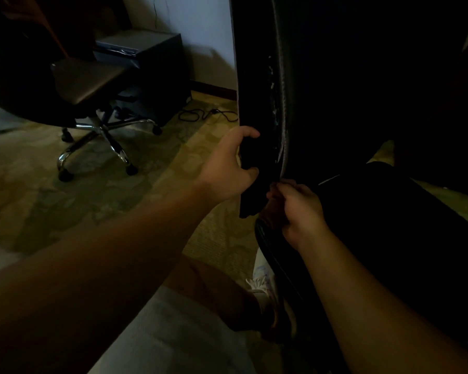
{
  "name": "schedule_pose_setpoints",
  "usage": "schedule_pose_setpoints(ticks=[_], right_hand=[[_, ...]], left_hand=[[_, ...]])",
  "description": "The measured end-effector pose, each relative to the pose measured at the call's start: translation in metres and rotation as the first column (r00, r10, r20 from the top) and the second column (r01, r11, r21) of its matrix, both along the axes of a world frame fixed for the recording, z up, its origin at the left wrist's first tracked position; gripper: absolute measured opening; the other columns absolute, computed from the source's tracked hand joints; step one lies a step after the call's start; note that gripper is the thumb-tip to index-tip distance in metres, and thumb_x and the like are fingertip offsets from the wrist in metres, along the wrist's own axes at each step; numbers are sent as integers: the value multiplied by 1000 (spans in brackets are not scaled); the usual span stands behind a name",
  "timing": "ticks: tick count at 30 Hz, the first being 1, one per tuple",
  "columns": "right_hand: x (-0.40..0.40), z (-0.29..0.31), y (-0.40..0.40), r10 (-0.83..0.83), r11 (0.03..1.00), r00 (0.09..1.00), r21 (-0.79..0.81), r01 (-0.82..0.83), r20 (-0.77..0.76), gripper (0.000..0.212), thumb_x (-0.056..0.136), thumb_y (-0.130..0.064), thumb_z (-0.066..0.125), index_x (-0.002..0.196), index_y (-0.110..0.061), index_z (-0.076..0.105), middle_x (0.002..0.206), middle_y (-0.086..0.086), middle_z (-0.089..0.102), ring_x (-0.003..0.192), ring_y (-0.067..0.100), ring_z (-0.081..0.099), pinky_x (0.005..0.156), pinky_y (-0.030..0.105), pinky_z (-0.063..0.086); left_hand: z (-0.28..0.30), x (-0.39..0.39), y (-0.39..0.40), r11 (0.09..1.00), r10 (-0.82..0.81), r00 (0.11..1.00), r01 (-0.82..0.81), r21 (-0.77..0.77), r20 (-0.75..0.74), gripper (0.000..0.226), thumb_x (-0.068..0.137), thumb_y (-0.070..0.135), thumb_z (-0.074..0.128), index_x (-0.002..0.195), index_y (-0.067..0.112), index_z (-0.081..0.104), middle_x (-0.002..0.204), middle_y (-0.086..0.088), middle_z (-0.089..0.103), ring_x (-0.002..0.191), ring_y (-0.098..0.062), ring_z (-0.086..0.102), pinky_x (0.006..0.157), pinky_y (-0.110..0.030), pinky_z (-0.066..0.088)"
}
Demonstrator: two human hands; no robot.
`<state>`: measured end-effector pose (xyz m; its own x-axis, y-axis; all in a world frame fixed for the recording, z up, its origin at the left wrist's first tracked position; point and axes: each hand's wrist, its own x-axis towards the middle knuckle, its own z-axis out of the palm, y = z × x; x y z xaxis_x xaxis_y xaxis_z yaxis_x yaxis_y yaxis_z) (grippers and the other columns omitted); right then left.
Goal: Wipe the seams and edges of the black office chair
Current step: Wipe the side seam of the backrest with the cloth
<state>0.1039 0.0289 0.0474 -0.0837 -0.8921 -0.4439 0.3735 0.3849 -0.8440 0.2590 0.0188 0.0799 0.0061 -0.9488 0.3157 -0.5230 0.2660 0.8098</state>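
Black office chair [335, 90] fills the right foreground, its glossy backrest edge scuffed along a ribbed seam. Left hand [227, 168] clasps that edge; right hand [297, 209] pinches a dark cloth [272, 209] just below. Left of the chair: a second swivel chair [92, 103] with chrome base, a dark cabinet [157, 63], patterned carpet [119, 171].

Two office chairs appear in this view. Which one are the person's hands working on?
The near black chair at right: the left hand grips its backrest edge, the right hand pinches by the seam. The other chair, chrome-based, stands untouched at back left.
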Motion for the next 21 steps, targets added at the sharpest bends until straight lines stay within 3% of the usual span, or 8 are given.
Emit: schedule_pose_setpoints(ticks=[3,7,10,13,17,21], right_hand=[[-4,2,-2,-57,998,998,-5,57,-10,5,91,-4,62,95,-7,60,73,8,65,57,15,63,46,22,48],[-8,4,-5,-15,1000,997,25,17,-78,9,88,-6,65,94,-11,62,81,11,67,64,21,65,53,28,50],[-12,7,-7,-52,998,998,34,53,-44,8,89,-7,63,97,-9,62,77,9,66,57,17,64,47,26,49],[-9,10,-3,95,995,994,30,-93,-57,8,92,-7,62,88,-14,61,74,5,67,60,15,65,51,27,50],[-5,8,-1,-40,998,998,49,42,-51,8,89,-7,63,86,-14,60,75,9,65,55,18,62,44,25,46],[-5,11,4,42,996,999,81,-41,-10,7,91,-8,62,86,-10,64,71,6,64,53,16,61,47,26,47]], left_hand=[[0,-3,3,1000,8,1000,-8,9,-25,59,78,1,73,129,19,51,133,-1,54,121,-9,52,80,-7,41],[0,-6,5,999,39,997,-37,31,-61,57,79,-1,72,128,20,52,132,1,54,118,-8,53,75,-4,39],[-1,-4,5,998,25,998,-22,52,-66,57,78,3,72,126,26,51,134,2,54,122,-11,53,76,-5,40],[-1,-4,6,998,27,997,-23,52,-70,57,72,15,69,124,30,51,134,2,54,126,-11,53,86,-24,51],[2,-5,10,998,36,997,-33,55,-61,58,70,19,68,124,30,52,133,3,55,127,-10,51,95,-38,55],[2,-5,14,998,39,997,-35,59,-72,56,69,19,68,122,30,52,132,4,56,126,-10,52,98,-44,54]])
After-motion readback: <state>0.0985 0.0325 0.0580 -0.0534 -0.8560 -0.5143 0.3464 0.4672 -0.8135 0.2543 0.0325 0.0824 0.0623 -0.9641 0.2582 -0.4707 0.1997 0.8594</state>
